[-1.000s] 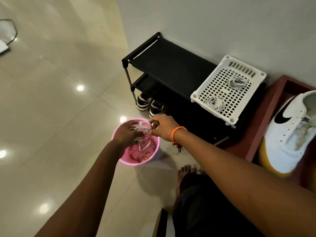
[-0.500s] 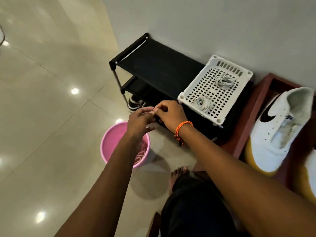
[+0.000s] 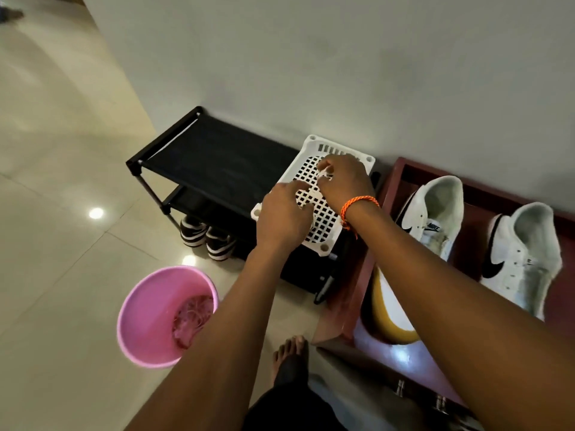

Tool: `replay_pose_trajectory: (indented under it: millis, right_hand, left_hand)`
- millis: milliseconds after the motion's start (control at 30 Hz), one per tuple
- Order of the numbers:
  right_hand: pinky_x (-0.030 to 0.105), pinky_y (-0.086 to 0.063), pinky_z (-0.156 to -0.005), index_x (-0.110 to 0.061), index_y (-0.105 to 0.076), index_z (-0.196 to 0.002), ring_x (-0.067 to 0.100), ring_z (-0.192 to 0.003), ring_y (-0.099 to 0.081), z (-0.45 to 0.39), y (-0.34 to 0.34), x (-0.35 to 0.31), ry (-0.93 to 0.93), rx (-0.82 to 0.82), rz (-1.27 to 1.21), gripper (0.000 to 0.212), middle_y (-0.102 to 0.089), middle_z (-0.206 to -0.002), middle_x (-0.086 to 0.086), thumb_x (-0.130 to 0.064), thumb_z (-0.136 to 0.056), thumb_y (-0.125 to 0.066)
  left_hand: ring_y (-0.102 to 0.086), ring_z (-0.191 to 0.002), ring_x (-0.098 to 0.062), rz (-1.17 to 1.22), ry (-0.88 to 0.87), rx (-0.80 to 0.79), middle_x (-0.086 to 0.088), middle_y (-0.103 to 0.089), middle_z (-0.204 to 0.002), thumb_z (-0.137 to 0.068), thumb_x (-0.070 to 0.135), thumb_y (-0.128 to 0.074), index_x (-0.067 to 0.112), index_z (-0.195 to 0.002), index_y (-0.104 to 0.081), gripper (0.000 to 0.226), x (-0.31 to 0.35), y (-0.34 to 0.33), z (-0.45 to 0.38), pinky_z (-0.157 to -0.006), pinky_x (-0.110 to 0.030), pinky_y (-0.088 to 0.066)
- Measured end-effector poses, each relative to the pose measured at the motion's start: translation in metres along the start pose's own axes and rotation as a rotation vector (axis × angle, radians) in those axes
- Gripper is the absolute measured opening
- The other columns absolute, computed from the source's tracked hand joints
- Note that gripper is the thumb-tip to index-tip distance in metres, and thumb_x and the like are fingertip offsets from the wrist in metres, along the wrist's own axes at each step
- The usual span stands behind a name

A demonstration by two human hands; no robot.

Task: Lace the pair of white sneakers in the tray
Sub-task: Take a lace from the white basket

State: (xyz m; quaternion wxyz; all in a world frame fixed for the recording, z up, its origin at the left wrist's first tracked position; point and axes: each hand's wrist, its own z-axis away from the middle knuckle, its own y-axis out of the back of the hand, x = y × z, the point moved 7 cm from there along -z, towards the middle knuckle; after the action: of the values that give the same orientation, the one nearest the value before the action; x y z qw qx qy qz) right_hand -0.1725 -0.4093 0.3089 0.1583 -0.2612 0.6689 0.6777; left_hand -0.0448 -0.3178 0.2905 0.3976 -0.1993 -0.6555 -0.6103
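Both hands have come up from the pink bucket (image 3: 149, 315) since the earlier frame and now sit over the white perforated basket (image 3: 317, 225) on the black shoe rack (image 3: 217, 157). We see a white lace (image 3: 314, 189) pinched between left hand (image 3: 281, 216) and right hand (image 3: 342, 181). We judge it light, limp, easily tangled; best taken near its tip. White sneakers (image 3: 435, 219) lie unlaced in the red tray (image 3: 392, 178), just right of the basket.
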Motion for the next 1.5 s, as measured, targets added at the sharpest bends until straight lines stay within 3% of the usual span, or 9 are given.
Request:
replay_pose_trajectory:
  millis: [233, 400, 533, 733, 833, 933, 1167, 1367, 1500]
  right_hand:
    - [0.056, -0.035, -0.119, -0.044, -0.028, -0.161, 0.04, -0.158, -0.014, -0.04, -0.038, 0.035, -0.034, -0.268, 0.316, 0.075, -0.012, -0.172, 0.011, -0.051, -0.097, -0.066]
    - [0.048, -0.047, -0.104, -0.022, -0.062, -0.139, 0.039, -0.137, -0.048, -0.054, -0.05, 0.039, 0.026, -0.203, 0.427, 0.042, -0.054, -0.145, 0.016, -0.032, -0.098, -0.066]
    - [0.042, -0.055, -0.09, -0.017, -0.073, -0.111, 0.038, -0.117, -0.064, -0.052, -0.052, 0.034, 0.053, -0.081, 0.29, 0.019, -0.068, -0.12, 0.015, -0.019, -0.092, -0.072]
    - [0.028, -0.039, -0.073, -0.015, -0.078, -0.1, 0.032, -0.102, -0.068, -0.043, -0.021, 0.027, 0.061, 0.026, 0.087, 0.012, -0.074, -0.104, 0.01, -0.012, -0.092, -0.069]
    - [0.026, -0.052, -0.075, -0.013, -0.083, -0.095, 0.023, -0.086, -0.072, -0.021, 0.026, 0.034, -0.026, 0.153, -0.238, 0.011, -0.078, -0.09, 0.005, -0.012, -0.085, -0.08]
    - [0.029, -0.054, -0.07, -0.011, -0.084, -0.093, 0.014, -0.071, -0.067, 0.01, 0.078, 0.05, -0.073, 0.244, -0.373, 0.012, -0.07, -0.073, -0.004, -0.016, -0.082, -0.086]
    - [0.02, -0.054, -0.066, -0.018, -0.084, -0.088, -0.003, -0.065, -0.066, 0.093, 0.196, 0.117, -0.186, 0.368, -0.419, 0.005, -0.076, -0.074, -0.01, -0.019, -0.083, -0.086]
    - [0.03, -0.055, -0.077, -0.018, -0.083, -0.091, 0.018, -0.079, -0.071, 0.162, 0.245, 0.184, -0.4, 0.462, -0.229, 0.011, -0.076, -0.08, 0.001, -0.024, -0.082, -0.086]
    - [0.043, -0.059, -0.091, -0.019, -0.077, -0.119, 0.029, -0.101, -0.073, 0.187, 0.227, 0.211, -0.538, 0.308, -0.166, 0.045, -0.077, -0.112, 0.008, -0.028, -0.076, -0.088]
  left_hand:
    - [-0.045, -0.135, -0.037, -0.533, 0.027, -0.042, -0.009, -0.046, -0.143, -0.099, 0.023, -0.065, 0.032, -0.141, -0.064, 0.043, -0.007, -0.042, -0.005, -0.097, -0.05, -0.051]
    - [-0.058, -0.106, -0.035, -0.556, -0.026, 0.08, -0.011, -0.06, -0.111, -0.091, 0.007, -0.063, 0.018, -0.113, -0.075, 0.027, 0.0, -0.046, -0.015, -0.083, -0.048, -0.051]
    - [-0.061, -0.079, -0.031, -0.487, -0.049, 0.117, -0.01, -0.062, -0.082, -0.082, -0.006, -0.057, 0.011, -0.077, -0.059, 0.018, 0.0, -0.05, -0.012, -0.06, -0.041, -0.039]
    - [-0.071, -0.08, -0.021, -0.261, -0.013, 0.159, -0.001, -0.077, -0.084, -0.088, 0.005, -0.068, 0.016, -0.089, -0.083, 0.018, 0.009, -0.035, -0.013, -0.065, -0.036, -0.051]
    - [-0.071, -0.073, -0.007, -0.001, 0.023, 0.133, 0.006, -0.078, -0.08, -0.089, 0.016, -0.08, 0.023, -0.093, -0.085, 0.01, 0.035, -0.029, -0.011, -0.063, -0.026, -0.049]
    - [-0.075, -0.07, -0.015, 0.4, 0.051, 0.047, 0.004, -0.077, -0.073, -0.079, 0.029, -0.087, 0.023, -0.089, -0.085, 0.013, 0.061, -0.041, 0.002, -0.072, -0.042, -0.065]
    - [-0.079, -0.092, -0.038, 0.718, 0.098, -0.117, -0.012, -0.081, -0.089, -0.078, 0.021, -0.089, 0.013, -0.095, -0.084, 0.019, 0.117, -0.09, 0.06, -0.089, -0.055, -0.064]
    - [-0.079, -0.086, -0.021, 0.791, 0.122, -0.118, -0.005, -0.081, -0.088, -0.086, 0.011, -0.086, 0.015, -0.093, -0.082, 0.009, 0.146, -0.149, 0.107, -0.079, -0.036, -0.064]
    - [-0.077, -0.088, -0.017, 0.657, 0.096, -0.177, 0.001, -0.08, -0.088, -0.089, 0.012, -0.081, 0.018, -0.091, -0.08, 0.007, 0.156, -0.186, 0.118, -0.086, -0.044, -0.064]
